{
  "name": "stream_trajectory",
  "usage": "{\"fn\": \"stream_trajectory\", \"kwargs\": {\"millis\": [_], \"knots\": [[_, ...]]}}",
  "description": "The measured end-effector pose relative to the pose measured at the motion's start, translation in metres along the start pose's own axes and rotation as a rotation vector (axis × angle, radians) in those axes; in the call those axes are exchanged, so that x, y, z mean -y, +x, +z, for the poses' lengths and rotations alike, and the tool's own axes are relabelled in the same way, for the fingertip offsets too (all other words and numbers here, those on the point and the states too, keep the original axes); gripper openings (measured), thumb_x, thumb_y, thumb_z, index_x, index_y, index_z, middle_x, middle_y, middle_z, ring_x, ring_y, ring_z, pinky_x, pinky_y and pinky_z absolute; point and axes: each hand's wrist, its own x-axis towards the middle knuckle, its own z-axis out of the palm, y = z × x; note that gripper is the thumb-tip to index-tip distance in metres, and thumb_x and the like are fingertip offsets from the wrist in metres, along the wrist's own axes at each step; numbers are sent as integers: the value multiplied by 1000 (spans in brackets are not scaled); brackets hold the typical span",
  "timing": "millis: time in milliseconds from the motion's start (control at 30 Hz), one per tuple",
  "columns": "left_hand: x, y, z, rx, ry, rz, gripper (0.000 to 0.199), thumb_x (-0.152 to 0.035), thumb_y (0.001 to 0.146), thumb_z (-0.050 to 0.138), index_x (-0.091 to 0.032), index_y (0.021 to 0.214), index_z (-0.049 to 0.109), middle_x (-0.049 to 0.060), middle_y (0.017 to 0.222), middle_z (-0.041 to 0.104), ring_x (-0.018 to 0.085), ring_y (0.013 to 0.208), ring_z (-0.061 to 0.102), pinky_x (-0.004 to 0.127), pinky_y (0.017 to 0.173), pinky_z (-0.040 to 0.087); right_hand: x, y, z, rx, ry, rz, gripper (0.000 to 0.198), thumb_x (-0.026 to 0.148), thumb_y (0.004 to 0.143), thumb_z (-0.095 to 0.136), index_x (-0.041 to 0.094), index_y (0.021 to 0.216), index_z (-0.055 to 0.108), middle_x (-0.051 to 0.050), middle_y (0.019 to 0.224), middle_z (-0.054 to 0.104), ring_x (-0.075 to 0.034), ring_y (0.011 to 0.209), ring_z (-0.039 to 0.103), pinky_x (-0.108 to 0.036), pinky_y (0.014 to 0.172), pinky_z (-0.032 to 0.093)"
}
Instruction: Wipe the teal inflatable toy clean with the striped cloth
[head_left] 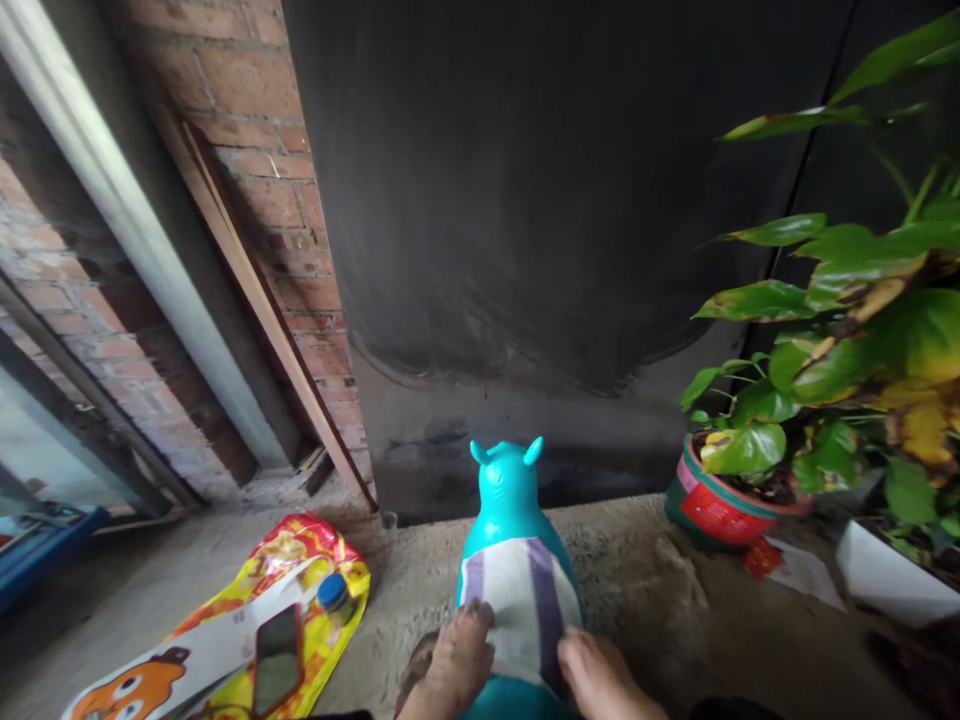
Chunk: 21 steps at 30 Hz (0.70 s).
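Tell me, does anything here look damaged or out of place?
Yes. The potted plant on the right has several yellowed, browning leaves. A phone and a blue-capped bottle lie on a printed bag on the floor. Both hands press a striped cloth on a turquoise toy.

Under both hands, a white-and-purple striped woven cloth (523, 600) drapes a glossy, smooth teal plastic animal toy (508, 497); beyond them, rough red brick wall (274, 180) and matt concrete floor (645, 590).

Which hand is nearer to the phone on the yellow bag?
Left. The left hand rests on the striped cloth, on the side toward the phone; the right hand is on the cloth's far edge.
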Motion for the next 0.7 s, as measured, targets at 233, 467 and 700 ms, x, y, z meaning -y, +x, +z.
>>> {"fn": "stream_trajectory", "kwargs": {"millis": [233, 467, 700], "knots": [[-16, 34, 29, 100, -34, -147, 87, -25, 68, 58, -21, 149, 27, 8, 162, 18, 25, 149, 13, 38, 117, 29, 14, 56, -3, -140, 11, 22, 57, 17, 90, 35, 27, 146, 38, -5, 157, 26, -27, 142, 29, -46, 110, 39], [-13, 62, 30, 209, -113, -162, 100, -41, 64, 55, -25, 150, 7, 7, 162, -7, 29, 148, -7, 59, 115, 22, 13, 89, 56, -185, -97, 132, 53, 28, 95, 32, 28, 149, 29, -7, 158, 16, -31, 145, 14, -59, 108, 36], [-8, 69, 30, 191, -134, -152, 96, -36, 68, 53, -26, 150, 4, 5, 161, -8, 27, 148, -7, 55, 117, 20, 14, 104, 59, -238, -185, 155, 52, 27, 94, 33, 26, 146, 32, -9, 156, 22, -32, 143, 23, -57, 104, 41]]}}
